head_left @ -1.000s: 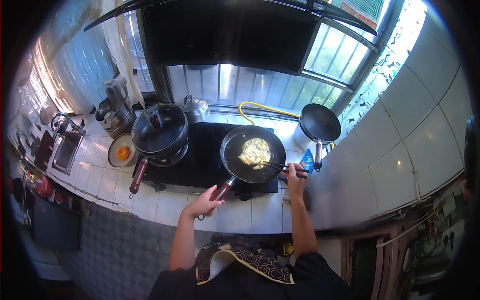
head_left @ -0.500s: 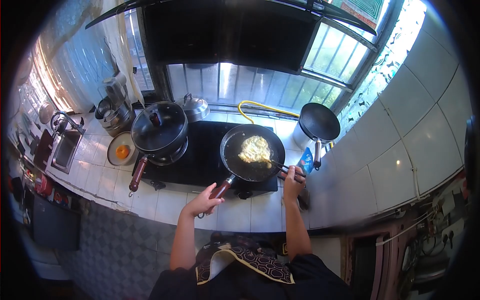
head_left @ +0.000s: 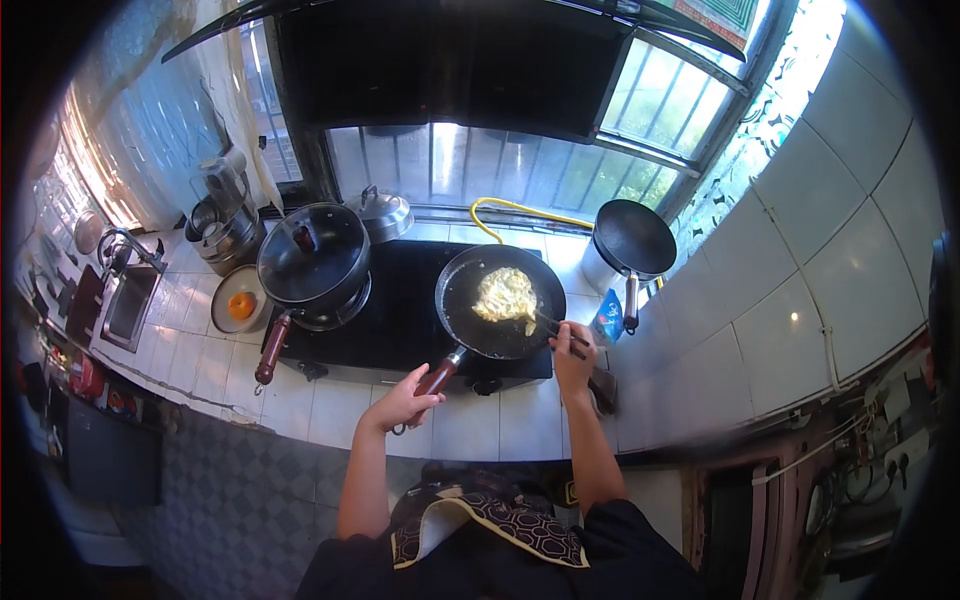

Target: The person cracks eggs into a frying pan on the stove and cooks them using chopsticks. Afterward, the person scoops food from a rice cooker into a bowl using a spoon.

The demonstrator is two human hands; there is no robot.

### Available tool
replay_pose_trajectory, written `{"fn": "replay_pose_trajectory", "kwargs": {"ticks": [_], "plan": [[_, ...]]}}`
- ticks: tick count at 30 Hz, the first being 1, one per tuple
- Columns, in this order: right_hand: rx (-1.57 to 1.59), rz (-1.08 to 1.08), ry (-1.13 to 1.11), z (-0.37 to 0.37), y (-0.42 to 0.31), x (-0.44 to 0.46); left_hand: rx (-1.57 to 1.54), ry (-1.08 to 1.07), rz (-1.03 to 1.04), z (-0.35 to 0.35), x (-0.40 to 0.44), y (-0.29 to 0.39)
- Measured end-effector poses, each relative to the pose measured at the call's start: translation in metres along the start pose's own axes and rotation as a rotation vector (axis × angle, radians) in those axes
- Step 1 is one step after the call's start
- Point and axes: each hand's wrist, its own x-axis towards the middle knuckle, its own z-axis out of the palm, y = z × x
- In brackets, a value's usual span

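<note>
My left hand (head_left: 405, 402) is wrapped round the brown handle of a black frying pan (head_left: 462, 325) on the right side of the stove. In the pan lies a pale yellow fried egg (head_left: 505, 293), its edges uneven and slightly browned. My right hand (head_left: 573, 357) grips a pair of dark chopsticks (head_left: 549, 323), whose tips reach over the pan's right side and touch the egg's lower right edge. The part of the handle under my left palm is hidden.
A lidded black pan (head_left: 313, 262) sits on the stove's left. A plate (head_left: 222, 312) with an orange fruit (head_left: 241, 305) lies beside it. Right of the stove are a small black pan (head_left: 634, 243) on a pot and a blue packet (head_left: 608, 316). A yellow hose (head_left: 530, 207) runs behind.
My right hand has moved slightly left and up with the chopsticks, toward the pan. The egg's lower right edge looks a little more bunched. The left hand keeps its hold.
</note>
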Motion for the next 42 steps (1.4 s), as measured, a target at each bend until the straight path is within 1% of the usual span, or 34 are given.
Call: {"fn": "replay_pose_trajectory", "kwargs": {"ticks": [2, 3, 5, 7, 9, 12, 16, 18, 19, 21, 25, 27, 28, 30, 31, 33, 34, 35, 37, 38, 42], "plan": [[-0.023, 0.118, 0.148, -0.005, 0.006, 0.001, -0.005, 0.004, -0.005, -0.001, -0.002, -0.001], [-0.023, 0.117, 0.146, -0.009, 0.007, 0.002, -0.006, 0.003, 0.004, -0.001, -0.001, -0.001], [0.123, 0.269, 0.247, -0.017, 0.008, 0.005, -0.009, 0.002, 0.014, -0.002, 0.001, -0.003], [0.177, 0.29, 0.263, -0.022, 0.026, 0.006, -0.007, 0.002, 0.034, -0.002, 0.002, -0.004], [0.278, 0.358, 0.309, -0.024, 0.029, 0.009, -0.007, 0.002, 0.023, -0.001, 0.0, -0.002], [0.186, 0.354, 0.277, -0.023, 0.027, 0.008, -0.002, 0.0, 0.009, -0.002, 0.001, -0.002], [0.263, 0.362, 0.275, -0.012, 0.039, 0.007, 0.002, -0.003, -0.002, -0.001, 0.001, 0.0], [0.516, 0.648, 0.367, -0.003, 0.028, 0.007, 0.007, 0.001, 0.0, -0.002, 0.001, -0.001], [0.516, 0.648, 0.368, 0.001, 0.029, 0.008, 0.012, 0.002, 0.001, -0.002, 0.002, -0.002], [0.742, 0.883, 0.411, 0.008, 0.033, 0.007, 0.005, -0.001, 0.012, -0.002, 0.003, -0.003], [0.699, 0.84, 0.361, 0.009, 0.028, 0.004, -0.005, -0.001, 0.029, -0.003, 0.004, -0.006], [0.563, 0.705, 0.306, 0.001, 0.019, 0.005, -0.001, -0.002, 0.029, -0.004, 0.004, -0.007], [0.561, 0.705, 0.3, -0.003, 0.017, 0.006, 0.005, -0.005, 0.027, -0.004, 0.004, -0.007], [0.433, 0.5, 0.208, -0.011, 0.01, 0.008, 0.003, -0.001, 0.024, -0.004, 0.003, -0.006], [0.43, 0.502, 0.209, -0.013, 0.006, 0.008, 0.007, -0.001, 0.02, -0.003, 0.003, -0.005], [0.339, 0.36, 0.141, -0.014, -0.01, 0.017, 0.002, -0.005, 0.018, -0.002, 0.002, -0.004], [0.238, 0.33, 0.083, -0.014, -0.005, 0.02, -0.003, -0.006, 0.018, -0.002, 0.002, -0.003], [0.238, 0.329, 0.088, -0.014, -0.007, 0.023, 0.0, -0.01, 0.018, -0.002, 0.003, -0.003], [0.357, 0.34, -0.011, -0.012, -0.012, 0.027, -0.006, -0.01, 0.025, -0.003, 0.003, -0.004], [0.375, 0.327, -0.026, -0.008, -0.007, 0.03, -0.006, -0.011, 0.024, -0.002, 0.002, -0.003], [0.343, 0.31, -0.074, -0.008, 0.004, 0.038, 0.0, -0.006, 0.019, -0.003, 0.003, -0.004]]}}
